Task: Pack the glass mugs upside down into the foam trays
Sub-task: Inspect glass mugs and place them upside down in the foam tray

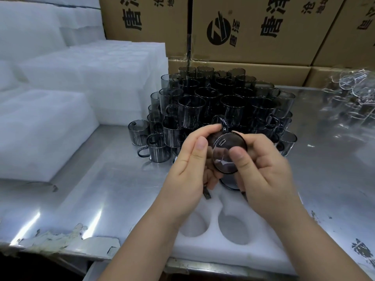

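Both hands hold one smoky grey glass mug above the white foam tray, its round base turned toward me and its handle pointing away. My left hand grips its left side, and my right hand grips the right side with the thumb on the base. Under the hands, part of a dark mug sits in a far tray pocket. Two near pockets are open. A stacked pile of grey mugs stands behind the hands.
Stacks of white foam trays fill the left of the steel table. Clear glass pieces lie at the right. Printed cardboard boxes form a wall at the back. The table's front edge has peeling film.
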